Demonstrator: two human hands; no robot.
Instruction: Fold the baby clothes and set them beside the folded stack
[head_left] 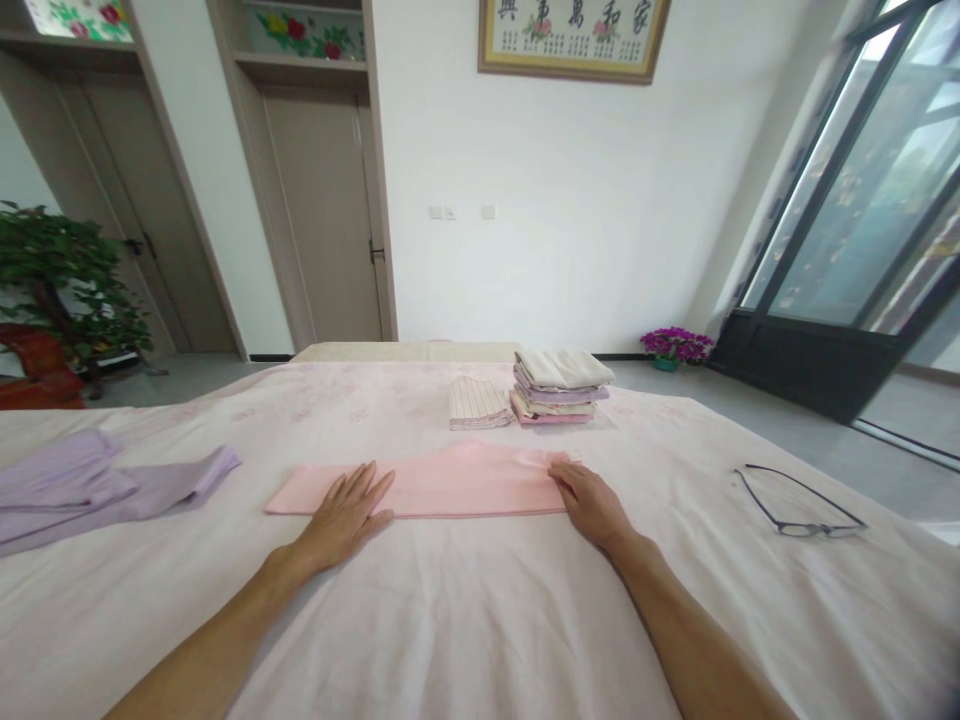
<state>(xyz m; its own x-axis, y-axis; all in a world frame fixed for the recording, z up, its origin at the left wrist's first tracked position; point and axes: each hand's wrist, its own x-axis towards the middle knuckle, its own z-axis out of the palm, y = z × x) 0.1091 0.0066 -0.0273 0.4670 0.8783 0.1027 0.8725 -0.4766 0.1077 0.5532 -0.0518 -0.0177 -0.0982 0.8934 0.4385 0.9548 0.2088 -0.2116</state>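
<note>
pink cloth (pixel 450 485): folded into a long strip, flat on the bed sheet (pixel 480 620), straight ahead of the person
left hand (pixel 346 512): released, palm flat on the strip's left part, fingers spread
right hand (pixel 589 500): on the strip's right end; pinching the edge or only pressing, can't tell
risk: soft sheet may ruck under the palms, likely skewing the fold; thin strip could slip open at the unpinned left end
glasses (pixel 799 500): right of the strip, well apart; a wide sweep might knock them
purple cloth (pixel 90 485): left of the strip, loose
folded stack (pixel 561 385): beyond the strip, striped cloth (pixel 478 403) just beside it
surface: pale pink sheet, faint print
room: white wall, doors (pixel 322 220) beyond, glass door (pixel 862 220) right, plant (pixel 60 280) left
</note>
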